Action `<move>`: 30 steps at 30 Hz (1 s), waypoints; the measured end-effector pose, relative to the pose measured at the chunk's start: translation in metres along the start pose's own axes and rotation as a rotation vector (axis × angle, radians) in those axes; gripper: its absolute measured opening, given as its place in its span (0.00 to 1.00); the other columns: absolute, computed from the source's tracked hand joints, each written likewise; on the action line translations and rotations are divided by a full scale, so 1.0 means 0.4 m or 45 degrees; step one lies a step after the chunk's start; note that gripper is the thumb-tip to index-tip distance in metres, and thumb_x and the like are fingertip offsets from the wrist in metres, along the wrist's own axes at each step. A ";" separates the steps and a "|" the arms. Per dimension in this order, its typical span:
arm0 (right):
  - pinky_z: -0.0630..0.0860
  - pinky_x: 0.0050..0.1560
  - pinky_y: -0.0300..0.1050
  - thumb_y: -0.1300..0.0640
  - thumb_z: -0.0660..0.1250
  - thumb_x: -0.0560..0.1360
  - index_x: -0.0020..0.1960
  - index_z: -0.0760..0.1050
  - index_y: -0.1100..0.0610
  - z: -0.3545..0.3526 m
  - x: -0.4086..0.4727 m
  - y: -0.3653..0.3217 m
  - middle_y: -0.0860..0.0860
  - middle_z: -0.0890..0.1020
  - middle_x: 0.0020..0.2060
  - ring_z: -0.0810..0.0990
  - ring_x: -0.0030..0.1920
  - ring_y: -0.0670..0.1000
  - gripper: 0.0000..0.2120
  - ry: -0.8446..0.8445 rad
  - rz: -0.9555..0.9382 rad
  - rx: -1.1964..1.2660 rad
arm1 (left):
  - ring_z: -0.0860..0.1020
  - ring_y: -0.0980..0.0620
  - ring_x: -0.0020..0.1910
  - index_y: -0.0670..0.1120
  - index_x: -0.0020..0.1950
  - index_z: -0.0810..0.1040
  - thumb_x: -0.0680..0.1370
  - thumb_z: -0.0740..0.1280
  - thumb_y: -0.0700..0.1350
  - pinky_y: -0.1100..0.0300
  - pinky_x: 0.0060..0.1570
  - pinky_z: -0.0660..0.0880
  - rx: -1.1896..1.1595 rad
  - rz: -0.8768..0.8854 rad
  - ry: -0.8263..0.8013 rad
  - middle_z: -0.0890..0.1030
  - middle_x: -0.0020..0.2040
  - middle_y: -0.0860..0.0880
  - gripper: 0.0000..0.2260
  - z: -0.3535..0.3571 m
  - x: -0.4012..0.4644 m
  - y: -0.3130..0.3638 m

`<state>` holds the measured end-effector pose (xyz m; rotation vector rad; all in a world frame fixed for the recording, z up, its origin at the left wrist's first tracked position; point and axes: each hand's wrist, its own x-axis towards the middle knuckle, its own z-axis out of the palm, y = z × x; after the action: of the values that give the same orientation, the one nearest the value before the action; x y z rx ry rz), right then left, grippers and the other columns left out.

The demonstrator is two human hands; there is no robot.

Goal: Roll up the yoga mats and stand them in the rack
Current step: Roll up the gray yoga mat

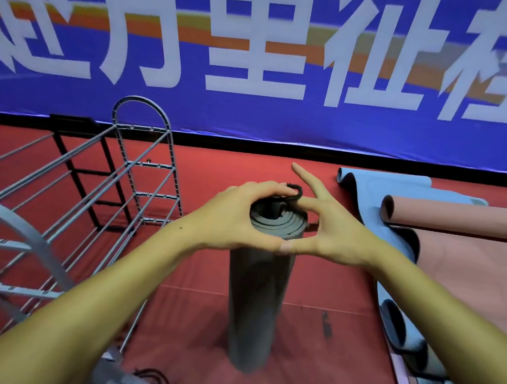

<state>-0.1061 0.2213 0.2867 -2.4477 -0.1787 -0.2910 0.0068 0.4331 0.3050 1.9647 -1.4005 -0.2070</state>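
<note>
Red floor under an upright, tightly rolled grey mat (pixel 255 297), left hand (pixel 238 217) and right hand (pixel 330 230) gripping its spiral top.

left hand (pixel 238 217) curled, right hand (pixel 330 227) pinching

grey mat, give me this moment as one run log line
grey mat: rolled, upright on floor | left hand: grips top | right hand: pinches black strap | rack: left, not holding it
</note>
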 end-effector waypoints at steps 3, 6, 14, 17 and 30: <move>0.66 0.78 0.48 0.42 0.86 0.63 0.72 0.79 0.47 -0.005 0.012 0.003 0.35 0.61 0.81 0.63 0.78 0.36 0.39 0.072 -0.075 0.003 | 0.74 0.59 0.72 0.64 0.76 0.71 0.65 0.81 0.64 0.47 0.72 0.72 0.036 0.000 0.022 0.77 0.71 0.60 0.41 0.000 -0.002 -0.017; 0.71 0.75 0.48 0.46 0.87 0.64 0.72 0.78 0.46 -0.011 0.016 0.010 0.38 0.70 0.76 0.73 0.73 0.41 0.39 0.074 -0.110 0.057 | 0.74 0.58 0.72 0.59 0.73 0.75 0.67 0.82 0.58 0.46 0.73 0.71 0.009 0.043 0.047 0.78 0.71 0.61 0.35 -0.004 -0.005 -0.035; 0.78 0.66 0.45 0.39 0.85 0.59 0.64 0.81 0.46 0.002 0.012 0.046 0.45 0.77 0.61 0.80 0.61 0.46 0.36 0.256 -0.136 0.009 | 0.78 0.56 0.69 0.48 0.50 0.75 0.68 0.85 0.47 0.45 0.68 0.74 -0.145 0.088 -0.021 0.79 0.70 0.57 0.22 -0.029 0.000 -0.047; 0.80 0.62 0.46 0.39 0.85 0.59 0.61 0.82 0.47 0.016 0.005 0.058 0.47 0.77 0.55 0.81 0.57 0.46 0.33 0.372 -0.164 -0.008 | 0.75 0.60 0.72 0.45 0.45 0.73 0.69 0.85 0.47 0.44 0.68 0.74 -0.124 0.109 -0.015 0.80 0.70 0.54 0.21 -0.032 0.002 -0.055; 0.77 0.44 0.55 0.52 0.78 0.78 0.43 0.73 0.56 0.103 -0.045 0.097 0.49 0.75 0.38 0.76 0.40 0.55 0.16 0.522 -0.344 -0.150 | 0.67 0.58 0.79 0.46 0.35 0.75 0.69 0.84 0.52 0.46 0.76 0.69 -0.158 0.162 0.229 0.67 0.81 0.53 0.20 -0.014 -0.011 -0.113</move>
<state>-0.1090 0.2163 0.2276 -2.4155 -0.3190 -0.9339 0.0426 0.4471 0.2797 1.7414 -1.3568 -0.0552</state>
